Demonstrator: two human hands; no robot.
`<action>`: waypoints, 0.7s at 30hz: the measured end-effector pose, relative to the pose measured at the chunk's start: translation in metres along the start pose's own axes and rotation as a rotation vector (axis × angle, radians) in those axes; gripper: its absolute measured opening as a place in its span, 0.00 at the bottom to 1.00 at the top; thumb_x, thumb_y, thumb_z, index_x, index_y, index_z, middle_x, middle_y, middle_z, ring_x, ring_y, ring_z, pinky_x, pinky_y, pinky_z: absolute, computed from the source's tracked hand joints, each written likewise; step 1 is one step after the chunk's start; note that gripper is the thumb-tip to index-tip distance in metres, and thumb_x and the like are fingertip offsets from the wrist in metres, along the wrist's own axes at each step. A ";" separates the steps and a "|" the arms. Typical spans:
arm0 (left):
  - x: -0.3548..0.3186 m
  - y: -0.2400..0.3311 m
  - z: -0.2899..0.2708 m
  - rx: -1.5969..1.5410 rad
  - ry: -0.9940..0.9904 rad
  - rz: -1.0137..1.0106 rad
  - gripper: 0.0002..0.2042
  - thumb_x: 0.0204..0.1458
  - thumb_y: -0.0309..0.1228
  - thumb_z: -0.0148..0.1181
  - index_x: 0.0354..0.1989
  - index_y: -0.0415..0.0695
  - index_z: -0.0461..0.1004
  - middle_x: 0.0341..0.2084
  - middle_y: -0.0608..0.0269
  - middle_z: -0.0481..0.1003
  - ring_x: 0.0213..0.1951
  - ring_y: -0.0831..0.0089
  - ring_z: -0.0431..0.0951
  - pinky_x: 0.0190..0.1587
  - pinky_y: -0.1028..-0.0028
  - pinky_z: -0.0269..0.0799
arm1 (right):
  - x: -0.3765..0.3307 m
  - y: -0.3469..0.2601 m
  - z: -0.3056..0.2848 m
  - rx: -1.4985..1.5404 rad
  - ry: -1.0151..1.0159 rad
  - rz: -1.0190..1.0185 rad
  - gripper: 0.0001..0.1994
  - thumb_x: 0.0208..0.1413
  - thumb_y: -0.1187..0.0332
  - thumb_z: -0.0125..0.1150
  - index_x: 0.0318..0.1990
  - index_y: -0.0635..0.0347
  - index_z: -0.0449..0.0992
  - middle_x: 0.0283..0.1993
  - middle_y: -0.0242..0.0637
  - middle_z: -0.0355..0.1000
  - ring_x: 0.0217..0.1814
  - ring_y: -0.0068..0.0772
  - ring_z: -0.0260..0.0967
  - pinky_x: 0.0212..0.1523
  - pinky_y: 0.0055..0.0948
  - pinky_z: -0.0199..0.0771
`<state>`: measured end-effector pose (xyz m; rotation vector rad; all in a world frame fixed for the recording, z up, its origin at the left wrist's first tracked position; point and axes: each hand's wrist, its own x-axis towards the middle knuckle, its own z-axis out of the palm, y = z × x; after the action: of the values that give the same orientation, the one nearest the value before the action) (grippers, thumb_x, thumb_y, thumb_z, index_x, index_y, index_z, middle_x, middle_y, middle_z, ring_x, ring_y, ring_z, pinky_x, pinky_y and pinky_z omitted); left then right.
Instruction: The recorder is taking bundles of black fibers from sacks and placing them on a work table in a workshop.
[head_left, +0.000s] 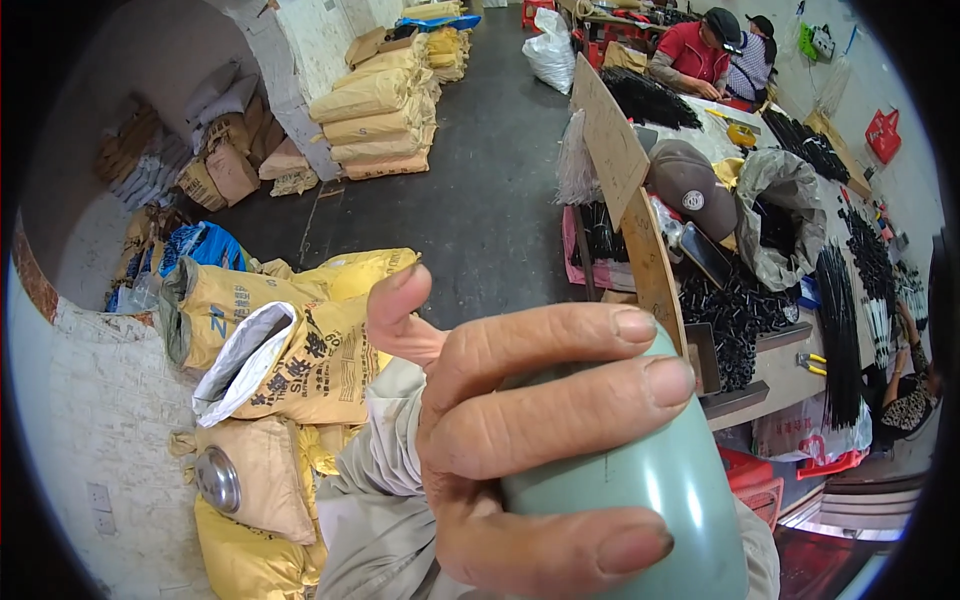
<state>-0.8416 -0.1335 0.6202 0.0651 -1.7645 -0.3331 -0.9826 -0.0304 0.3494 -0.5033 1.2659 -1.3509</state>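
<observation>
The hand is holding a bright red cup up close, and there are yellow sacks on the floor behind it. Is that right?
Not quite. The cup is pale green, not red, as the head view shows. The hand wraps its fingers around it, and the yellow sacks do lie on the floor behind it.

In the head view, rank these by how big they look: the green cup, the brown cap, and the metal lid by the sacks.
1. green cup, though its nearness to the camera inflates it
2. brown cap
3. metal lid
</observation>
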 end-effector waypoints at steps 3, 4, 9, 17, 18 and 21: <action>-0.003 0.003 -0.006 0.009 -0.034 -0.039 0.16 0.51 0.41 0.48 0.49 0.69 0.58 0.36 0.65 0.72 0.37 0.63 0.75 0.57 0.58 0.47 | -0.001 -0.007 0.004 -0.042 0.027 -0.118 0.21 0.60 0.52 0.41 0.52 0.57 0.62 0.38 0.35 0.67 0.29 0.23 0.66 0.30 0.21 0.69; -0.005 0.002 -0.006 -0.009 -0.072 -0.090 0.15 0.51 0.41 0.48 0.48 0.68 0.58 0.35 0.65 0.73 0.37 0.64 0.75 0.56 0.58 0.48 | 0.000 -0.011 0.002 -0.043 0.032 -0.189 0.21 0.59 0.53 0.42 0.53 0.58 0.61 0.39 0.36 0.67 0.29 0.23 0.66 0.31 0.21 0.69; -0.029 -0.022 0.004 -0.198 -0.162 -0.117 0.16 0.41 0.35 0.61 0.41 0.52 0.70 0.38 0.60 0.75 0.38 0.69 0.75 0.55 0.63 0.43 | -0.002 -0.068 -0.005 0.080 0.063 -0.436 0.28 0.57 0.49 0.41 0.56 0.62 0.56 0.42 0.41 0.67 0.36 0.24 0.66 0.38 0.22 0.67; -0.111 -0.043 0.036 -0.605 -0.279 -0.496 0.35 0.31 0.32 0.72 0.50 0.36 0.62 0.44 0.49 0.69 0.44 0.59 0.70 0.48 0.67 0.63 | -0.043 -0.188 0.010 -0.491 -0.217 -1.211 0.39 0.40 0.41 0.62 0.56 0.58 0.62 0.48 0.47 0.63 0.44 0.34 0.63 0.42 0.29 0.66; -0.120 -0.041 0.040 -0.645 -0.248 -0.539 0.40 0.26 0.32 0.75 0.52 0.35 0.61 0.45 0.49 0.68 0.45 0.59 0.70 0.48 0.68 0.65 | -0.049 -0.196 0.013 -0.594 -0.259 -1.208 0.37 0.34 0.41 0.65 0.52 0.53 0.69 0.47 0.48 0.63 0.44 0.38 0.64 0.42 0.32 0.67; -0.143 -0.045 0.045 -0.581 -0.274 -0.529 0.43 0.23 0.33 0.76 0.53 0.35 0.59 0.44 0.51 0.67 0.45 0.59 0.69 0.48 0.67 0.65 | -0.049 -0.222 0.038 -1.044 -0.431 -1.222 0.29 0.34 0.44 0.66 0.47 0.43 0.73 0.46 0.45 0.64 0.37 0.37 0.64 0.34 0.29 0.61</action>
<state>-0.8594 -0.1363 0.4643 0.0704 -1.8331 -1.2765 -1.0331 -0.0550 0.5727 -2.4402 1.2125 -1.2228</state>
